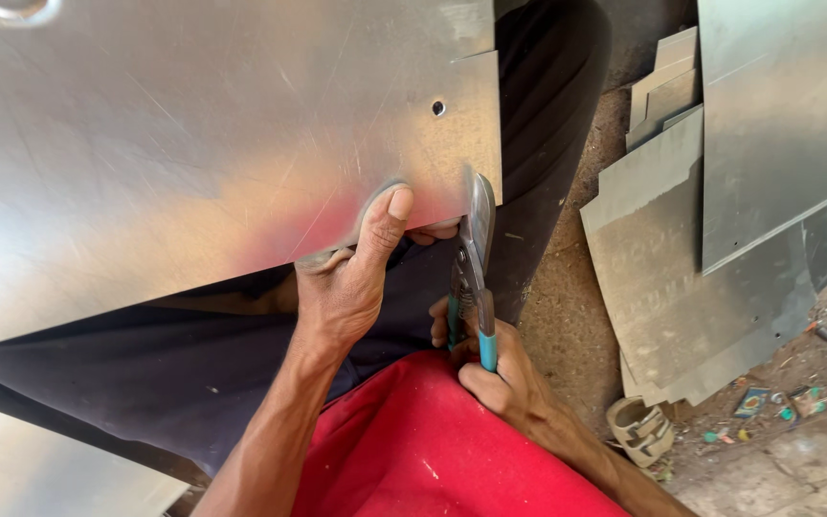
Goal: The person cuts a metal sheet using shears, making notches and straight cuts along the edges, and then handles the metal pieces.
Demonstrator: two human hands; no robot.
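My left hand [346, 278] thumb pinching the metal sheet's [193, 144] lower edge near its right corner, my right hand [490, 369] fisted round teal-handled tin snips [471, 278], blades at that edge, sheet across my lap, offcut sheets [691, 287] on the ground right

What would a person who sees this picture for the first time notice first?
First comes the large shiny metal sheet that fills the upper left, lying across the person's lap. At its lower right edge the left hand pinches the sheet with the thumb on top, while the right hand grips pliers with blue handles whose jaws close on the same edge. More cut metal sheets lie on the dirt floor at the right.
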